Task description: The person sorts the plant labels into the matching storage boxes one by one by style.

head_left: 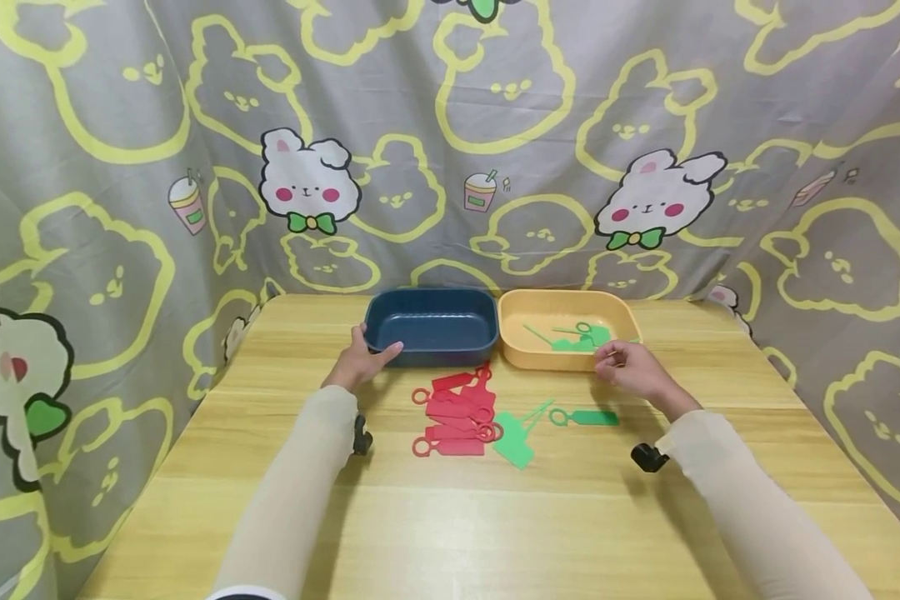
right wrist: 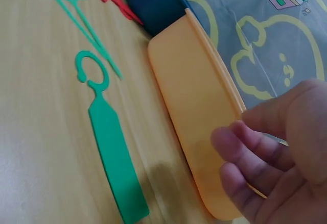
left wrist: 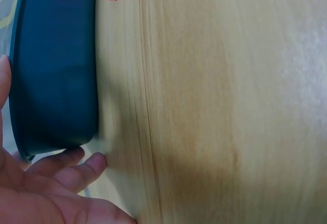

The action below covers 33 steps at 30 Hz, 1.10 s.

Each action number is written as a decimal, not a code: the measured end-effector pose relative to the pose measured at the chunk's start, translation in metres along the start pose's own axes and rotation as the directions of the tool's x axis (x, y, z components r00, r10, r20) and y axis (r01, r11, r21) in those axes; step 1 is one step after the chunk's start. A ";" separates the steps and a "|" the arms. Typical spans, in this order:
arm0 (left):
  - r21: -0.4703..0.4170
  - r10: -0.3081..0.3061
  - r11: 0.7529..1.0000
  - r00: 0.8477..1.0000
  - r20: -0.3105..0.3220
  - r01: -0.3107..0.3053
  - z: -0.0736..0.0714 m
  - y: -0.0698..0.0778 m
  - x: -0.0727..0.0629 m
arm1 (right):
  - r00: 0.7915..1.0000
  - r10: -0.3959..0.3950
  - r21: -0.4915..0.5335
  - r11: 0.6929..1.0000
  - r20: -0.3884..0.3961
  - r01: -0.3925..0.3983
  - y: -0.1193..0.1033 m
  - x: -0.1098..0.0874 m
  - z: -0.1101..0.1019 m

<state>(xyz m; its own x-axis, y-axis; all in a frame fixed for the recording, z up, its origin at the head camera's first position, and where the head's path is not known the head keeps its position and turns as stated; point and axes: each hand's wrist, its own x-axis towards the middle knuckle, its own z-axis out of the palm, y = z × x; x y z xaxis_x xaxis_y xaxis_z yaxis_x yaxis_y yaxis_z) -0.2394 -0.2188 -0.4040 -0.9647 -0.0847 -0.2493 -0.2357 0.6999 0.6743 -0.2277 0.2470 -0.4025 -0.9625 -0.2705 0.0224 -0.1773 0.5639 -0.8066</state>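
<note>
At its left end, a dark blue plastic basin (head_left: 442, 357) is held by my left hand (head_left: 362, 358). The thumb lies at the front rim, while the fingers (left wrist: 84, 172) reach the end wall. Beside it, my right hand (head_left: 633, 371) is at the near right corner of a yellow basin (head_left: 546, 360), its curled fingers at the rim. Several green tags (head_left: 581, 340) lie inside the yellow basin. In front of the basins are a pile of red tags (head_left: 457, 410), flat green tags with stems (head_left: 513, 442), and one green ring-ended tag (right wrist: 115, 152).
The basins stand side by side near the back of the wooden table (head_left: 450, 533). Behind them hangs a grey curtain (head_left: 420, 108) with yellow outlines and white rabbit heads, which also closes off both sides.
</note>
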 end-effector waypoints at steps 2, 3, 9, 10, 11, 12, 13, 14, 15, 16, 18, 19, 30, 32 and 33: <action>-0.005 -0.004 1.000 1.000 0.000 0.004 -0.001 0.000 0.000 | 0.999 -0.031 -0.048 0.998 0.044 0.034 0.001 0.000 0.002; -0.008 -0.006 1.000 1.000 0.000 0.006 -0.002 0.000 0.000 | 0.997 -0.042 -0.064 0.997 0.072 0.046 0.001 0.000 0.003; -0.015 -0.005 1.000 1.000 0.003 0.005 -0.002 0.001 -0.001 | 0.959 -0.063 -0.133 0.986 0.277 0.104 0.002 -0.002 0.011; -0.016 -0.003 1.000 1.000 0.003 0.003 -0.002 0.001 -0.001 | 0.951 -0.059 -0.145 0.984 0.303 0.107 0.003 -0.002 0.013; -0.015 0.000 1.000 1.000 0.003 0.000 -0.002 0.000 -0.001 | 0.945 -0.049 -0.155 0.983 0.324 0.104 0.003 -0.003 0.014; -0.014 0.000 1.000 1.000 0.004 0.000 -0.002 0.000 -0.001 | 0.939 -0.039 -0.162 0.982 0.341 0.100 0.003 -0.003 0.015; -0.010 0.002 1.000 1.000 0.004 -0.002 -0.002 -0.001 -0.001 | 0.934 -0.033 -0.167 0.981 0.355 0.098 0.003 -0.004 0.017; -0.007 0.001 1.000 1.000 0.004 -0.001 -0.002 -0.002 -0.001 | 0.932 -0.024 -0.174 0.980 0.362 0.093 0.004 -0.004 0.018; -0.004 0.000 1.000 1.000 0.004 0.000 -0.002 -0.003 0.000 | 0.931 -0.012 -0.181 0.980 0.365 0.084 0.004 -0.004 0.019; 0.000 -0.002 1.000 1.000 0.004 0.002 -0.002 -0.003 0.000 | 0.930 -0.007 -0.188 0.979 0.367 0.082 0.004 -0.004 0.020; 0.005 -0.003 1.000 1.000 0.007 0.003 -0.002 -0.004 0.000 | 0.929 -0.007 -0.196 0.977 0.370 0.085 0.007 -0.005 0.021; 0.007 -0.006 1.000 1.000 0.009 0.006 -0.002 -0.004 0.000 | 0.930 -0.005 -0.203 0.975 0.368 0.085 0.009 -0.005 0.022; -0.009 -0.011 1.000 1.000 0.017 0.012 -0.003 -0.001 -0.001 | 0.918 -0.001 -0.217 0.972 0.398 0.095 0.013 -0.005 0.021; -0.017 -0.004 1.000 1.000 0.021 0.005 -0.001 0.000 -0.001 | 0.915 0.011 -0.213 0.974 0.403 0.082 0.014 -0.007 0.021; -0.024 -0.004 1.000 1.000 0.021 0.004 -0.001 -0.001 -0.001 | 0.915 0.016 -0.214 0.974 0.403 0.077 0.014 -0.007 0.022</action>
<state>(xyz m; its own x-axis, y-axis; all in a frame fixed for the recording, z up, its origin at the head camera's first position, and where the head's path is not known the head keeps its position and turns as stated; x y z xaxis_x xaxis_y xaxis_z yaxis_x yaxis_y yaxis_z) -0.2382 -0.2201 -0.4032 -0.9612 -0.0727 -0.2661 -0.2425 0.6826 0.6894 -0.2189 0.2399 -0.4265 -0.8005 -0.5531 -0.2308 -0.2907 0.6950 -0.6576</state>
